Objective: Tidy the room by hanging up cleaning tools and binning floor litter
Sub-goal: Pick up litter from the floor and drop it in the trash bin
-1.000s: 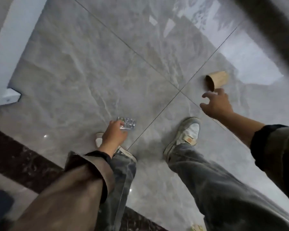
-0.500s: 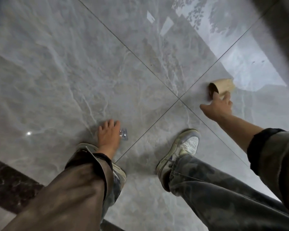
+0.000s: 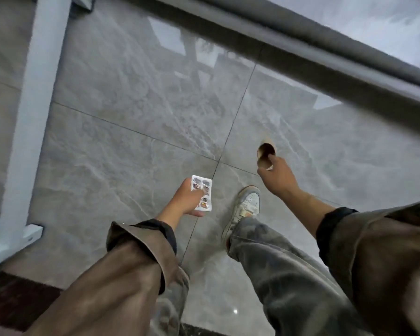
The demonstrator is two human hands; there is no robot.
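A blister pack (image 3: 202,193) is held in the left hand (image 3: 185,199); a cardboard tube (image 3: 266,153) is gripped in the right hand (image 3: 279,177), open end up; no bin is seen.

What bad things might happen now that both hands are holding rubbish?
1. The cardboard tube is pinched by only a few fingers of the right hand, so it might slip and roll away on the shiny floor.
2. The flat pill packet sits loosely in the left hand and might slide out.
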